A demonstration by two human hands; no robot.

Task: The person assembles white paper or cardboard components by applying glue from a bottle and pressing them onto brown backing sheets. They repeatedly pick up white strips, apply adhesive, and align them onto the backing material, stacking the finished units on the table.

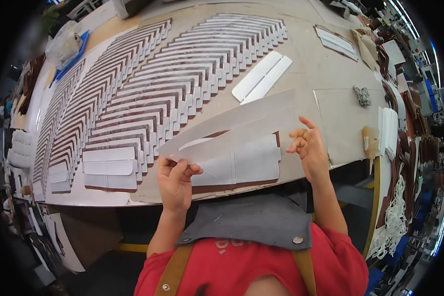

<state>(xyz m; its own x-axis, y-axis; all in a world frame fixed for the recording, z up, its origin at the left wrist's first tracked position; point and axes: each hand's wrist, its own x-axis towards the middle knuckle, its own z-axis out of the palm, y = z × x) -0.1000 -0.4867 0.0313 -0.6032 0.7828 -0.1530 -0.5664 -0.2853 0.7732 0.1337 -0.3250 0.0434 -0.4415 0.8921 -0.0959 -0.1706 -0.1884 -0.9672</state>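
Observation:
A thin whitish sheet (241, 121) is raised at a slant over the near edge of the table. My left hand (175, 182) pinches its left end between thumb and fingers. Under the sheet lies a brown-edged panel with white backing (256, 160), partly covered. My right hand (308, 150) hovers just right of the sheet and panel, fingers apart and holding nothing. Beyond the sheet rests a white slotted strip piece (262, 76).
Long rows of overlapping white-and-brown panels (177, 81) cover the table's left and middle. A crumpled silvery ball (363, 95) and a brush-like tool (370, 140) are at right. White cords (392, 217) hang past the right edge. A plastic bag (64, 47) sits far left.

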